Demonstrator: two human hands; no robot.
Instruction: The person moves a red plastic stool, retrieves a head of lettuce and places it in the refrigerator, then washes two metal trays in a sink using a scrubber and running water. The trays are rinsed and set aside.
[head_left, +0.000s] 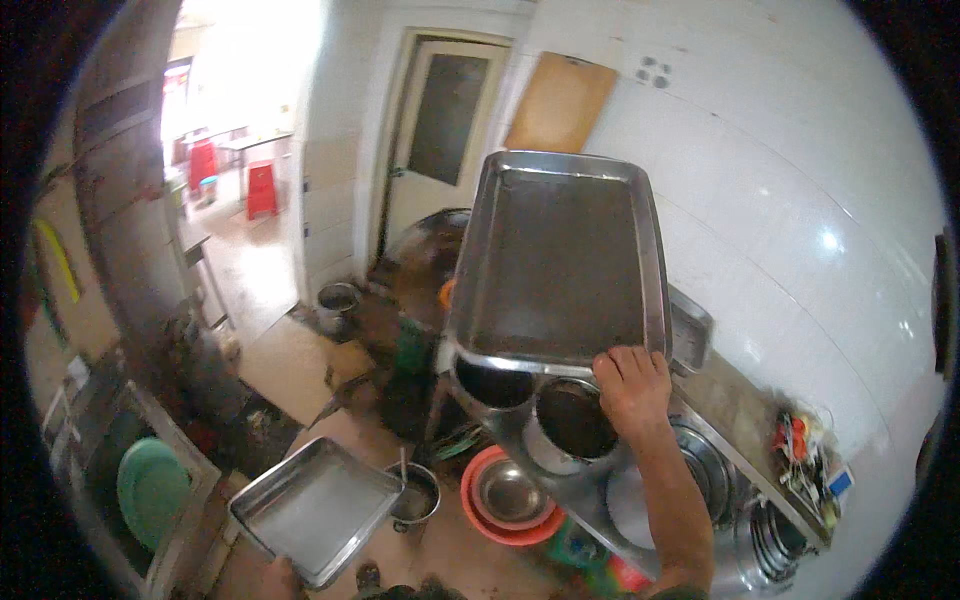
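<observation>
My right hand (636, 386) grips the near edge of a large rectangular metal tray (570, 262), which is raised over the metal counter. At the lower left, my left hand (283, 577) holds a second, shallow metal tray (322, 502) by its near corner, low over the floor. Under the raised tray stand a deep metal pot (574, 420) and another dark round pot (495, 384). Part of the counter behind the large tray is hidden by it.
A red plastic basin (517, 534) with a metal bowl (514, 491) and a small pot (416, 495) stand below the counter. A green basin (154, 491) is at the left. A wooden board (561, 103) leans on the wall. Stacked metal pans (769, 544) fill the counter's right end.
</observation>
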